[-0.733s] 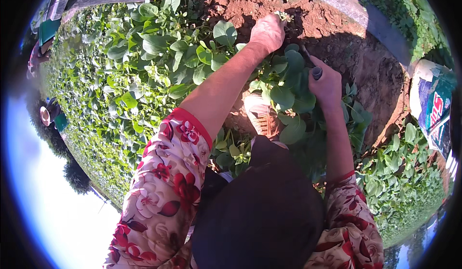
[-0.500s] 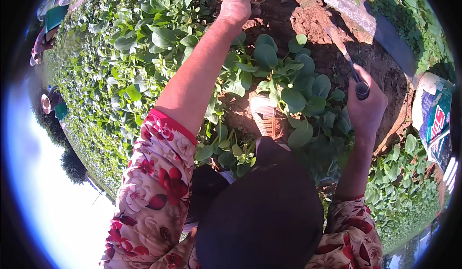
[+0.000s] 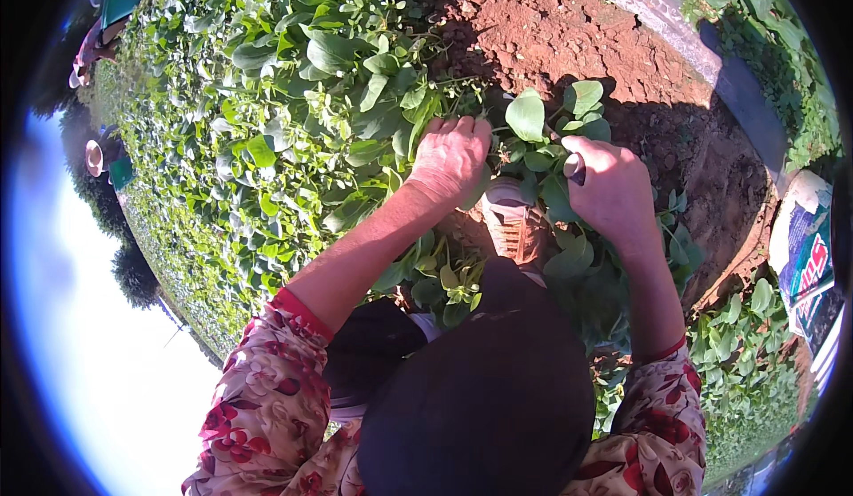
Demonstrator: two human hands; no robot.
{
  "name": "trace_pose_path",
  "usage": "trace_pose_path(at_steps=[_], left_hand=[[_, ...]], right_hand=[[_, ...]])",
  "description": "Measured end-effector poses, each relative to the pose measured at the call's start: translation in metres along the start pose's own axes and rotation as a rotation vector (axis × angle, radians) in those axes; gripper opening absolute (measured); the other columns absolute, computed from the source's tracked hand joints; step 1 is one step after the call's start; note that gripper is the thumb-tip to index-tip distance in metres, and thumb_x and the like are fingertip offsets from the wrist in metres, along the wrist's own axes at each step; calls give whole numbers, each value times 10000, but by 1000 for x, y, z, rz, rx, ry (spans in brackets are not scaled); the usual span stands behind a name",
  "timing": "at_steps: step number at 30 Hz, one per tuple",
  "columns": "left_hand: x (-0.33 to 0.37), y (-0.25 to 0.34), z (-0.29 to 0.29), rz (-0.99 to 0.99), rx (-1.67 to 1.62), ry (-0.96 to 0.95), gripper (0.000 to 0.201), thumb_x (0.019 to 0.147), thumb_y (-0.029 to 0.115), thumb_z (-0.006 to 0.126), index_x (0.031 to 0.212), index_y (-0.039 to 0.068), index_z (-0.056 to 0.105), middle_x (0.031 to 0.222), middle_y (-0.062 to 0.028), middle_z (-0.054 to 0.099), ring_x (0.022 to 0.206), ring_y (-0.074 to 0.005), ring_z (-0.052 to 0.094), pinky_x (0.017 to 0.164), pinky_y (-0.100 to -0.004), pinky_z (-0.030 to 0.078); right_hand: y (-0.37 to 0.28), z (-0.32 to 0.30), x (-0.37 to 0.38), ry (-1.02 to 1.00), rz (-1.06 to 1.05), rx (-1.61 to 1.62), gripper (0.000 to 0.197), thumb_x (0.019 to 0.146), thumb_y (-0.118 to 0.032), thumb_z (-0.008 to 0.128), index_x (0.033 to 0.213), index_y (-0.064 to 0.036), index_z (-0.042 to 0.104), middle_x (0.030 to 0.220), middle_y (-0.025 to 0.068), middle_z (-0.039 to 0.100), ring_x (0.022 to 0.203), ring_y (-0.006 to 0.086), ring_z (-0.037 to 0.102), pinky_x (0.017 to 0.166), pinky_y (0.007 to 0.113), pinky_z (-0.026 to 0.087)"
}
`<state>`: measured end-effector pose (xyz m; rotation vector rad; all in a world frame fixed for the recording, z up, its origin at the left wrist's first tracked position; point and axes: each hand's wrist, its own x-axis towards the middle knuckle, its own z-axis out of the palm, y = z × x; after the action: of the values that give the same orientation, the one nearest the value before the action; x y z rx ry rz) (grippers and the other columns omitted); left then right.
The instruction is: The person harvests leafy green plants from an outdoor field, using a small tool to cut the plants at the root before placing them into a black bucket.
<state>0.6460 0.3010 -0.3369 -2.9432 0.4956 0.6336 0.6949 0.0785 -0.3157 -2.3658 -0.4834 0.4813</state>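
My left hand [image 3: 451, 157] is closed among the broad-leaved greens [image 3: 333, 52], its fingertips hidden in the leaves. It appears to grip a leafy green plant [image 3: 478, 187], part of which shows beside the palm. To its right, my right hand [image 3: 615, 192] is wrapped round a narrow-bladed hand tool [image 3: 576, 169]. Only the end of the dark handle shows clearly; the blade is lost among leaves. Between the two hands stand more upright leafy plants [image 3: 526, 116].
My shoe [image 3: 514, 225] is planted just below the hands. Reddish bare soil [image 3: 569, 39] lies beyond, bordered by a pale concrete edge [image 3: 662, 16]. At right is a printed bag [image 3: 804, 252]. Far left, two other people work in the field, one wearing a hat [image 3: 94, 158].
My left hand has come back from the far soil to the plants near my shoe. My right hand has moved left, and the tool's blade has gone from open view into the leaves.
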Motion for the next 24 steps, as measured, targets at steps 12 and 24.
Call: trace_pose_path(at_steps=[12,24], left_hand=[[96,-33,-33,-516,-311,-381,309,854,192,484,1098,54,616,1154,-168,598,1062,-276,599,858,-366,498],[91,-55,26,-497,-369,-405,282,806,122,493,1015,40,663,1079,-169,645,1024,-298,623,857,-382,499]], right_hand=[[13,5,4,-79,154,131,335,702,-69,597,1031,-71,659,835,163,653,779,341,629,716,419,499],[-5,58,45,-16,-103,22,253,694,-55,589,945,-76,620,741,100,622,707,290,622,630,376,499]])
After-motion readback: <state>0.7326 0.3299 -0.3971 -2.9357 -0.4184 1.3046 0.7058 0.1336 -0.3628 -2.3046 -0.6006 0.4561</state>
